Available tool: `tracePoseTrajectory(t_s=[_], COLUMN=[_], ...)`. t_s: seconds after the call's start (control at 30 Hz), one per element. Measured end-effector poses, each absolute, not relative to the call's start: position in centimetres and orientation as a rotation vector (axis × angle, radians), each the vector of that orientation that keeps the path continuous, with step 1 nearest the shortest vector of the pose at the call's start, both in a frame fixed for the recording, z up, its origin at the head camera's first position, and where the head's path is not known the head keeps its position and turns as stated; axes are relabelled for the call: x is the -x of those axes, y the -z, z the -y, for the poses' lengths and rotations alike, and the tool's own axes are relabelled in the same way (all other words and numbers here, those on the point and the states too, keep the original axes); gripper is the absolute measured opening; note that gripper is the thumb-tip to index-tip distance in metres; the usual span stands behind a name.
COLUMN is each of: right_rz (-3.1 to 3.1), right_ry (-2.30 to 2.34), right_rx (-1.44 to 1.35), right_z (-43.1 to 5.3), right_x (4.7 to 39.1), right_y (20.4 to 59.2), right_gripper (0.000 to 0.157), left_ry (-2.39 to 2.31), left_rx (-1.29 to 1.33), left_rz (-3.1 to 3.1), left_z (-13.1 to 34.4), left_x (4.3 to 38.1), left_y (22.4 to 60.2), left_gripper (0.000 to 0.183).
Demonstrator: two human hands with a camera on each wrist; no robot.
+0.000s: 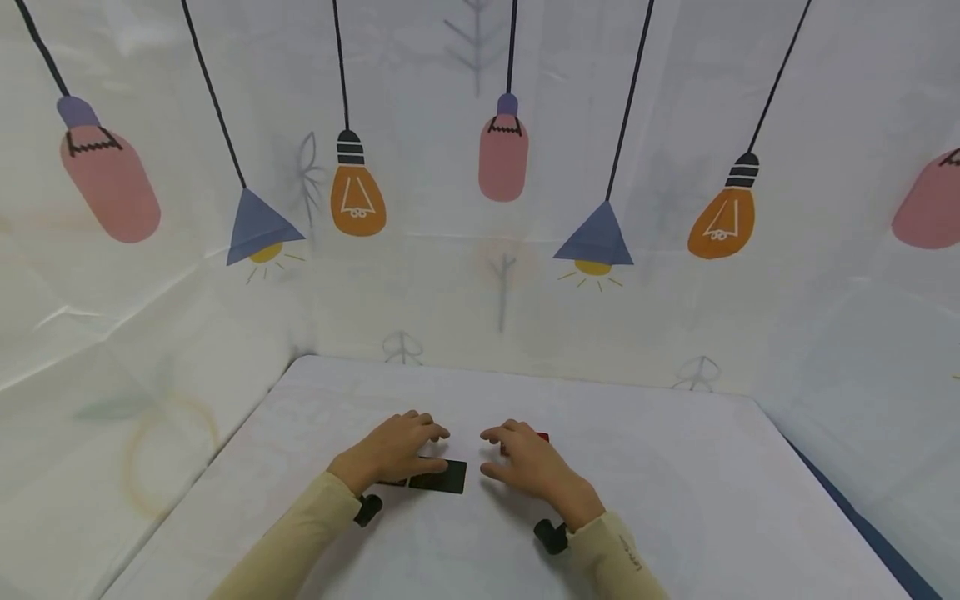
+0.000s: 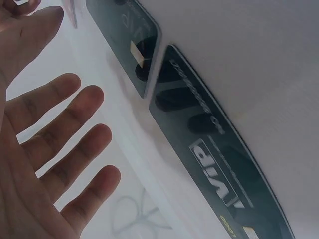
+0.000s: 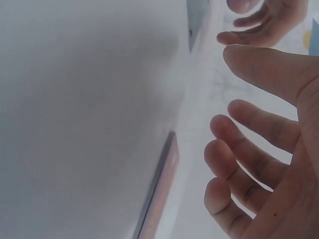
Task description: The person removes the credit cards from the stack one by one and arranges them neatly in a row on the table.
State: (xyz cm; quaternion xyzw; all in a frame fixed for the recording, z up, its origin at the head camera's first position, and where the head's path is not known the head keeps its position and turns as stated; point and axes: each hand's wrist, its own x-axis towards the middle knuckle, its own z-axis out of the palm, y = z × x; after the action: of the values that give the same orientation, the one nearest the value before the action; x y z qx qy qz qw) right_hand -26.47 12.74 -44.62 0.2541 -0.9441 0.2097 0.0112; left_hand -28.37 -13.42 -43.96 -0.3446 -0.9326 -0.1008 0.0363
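My left hand (image 1: 388, 452) hovers palm down over two dark green VIP cards, fingers spread and holding nothing. In the left wrist view one card (image 2: 214, 164) shows large white "VIP" lettering, and the other card (image 2: 127, 37) lies end to end with it, a narrow gap between them. From the head, the left hand covers part of the pair. My right hand (image 1: 531, 463) is held over the table with loosely bent fingers and nothing in them. Beneath it lies a flat red card-like piece (image 1: 543, 436), mostly hidden by the hand; its long thin edge (image 3: 158, 191) shows in the right wrist view.
A white-covered table (image 1: 675, 492) stretches out under both hands. White cloth walls (image 1: 420, 283) printed with lamps and bulbs stand behind it and at its sides. Small dark wrist cameras (image 1: 551, 536) sit at the sleeve cuffs.
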Motion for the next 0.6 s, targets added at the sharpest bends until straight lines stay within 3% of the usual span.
tracePoseTrajectory(t_s=[0.6], right_rz=[2.945], right_ry=[-0.712], right_rx=[-0.637], right_z=[-15.7], right_x=[26.4], right_y=[43.5], right_gripper=[0.047], left_ry=[0.256], left_rx=[1.073], left_rz=[2.826], left_z=[10.0], left_x=[29.4], left_y=[44.3], left_gripper=[0.049])
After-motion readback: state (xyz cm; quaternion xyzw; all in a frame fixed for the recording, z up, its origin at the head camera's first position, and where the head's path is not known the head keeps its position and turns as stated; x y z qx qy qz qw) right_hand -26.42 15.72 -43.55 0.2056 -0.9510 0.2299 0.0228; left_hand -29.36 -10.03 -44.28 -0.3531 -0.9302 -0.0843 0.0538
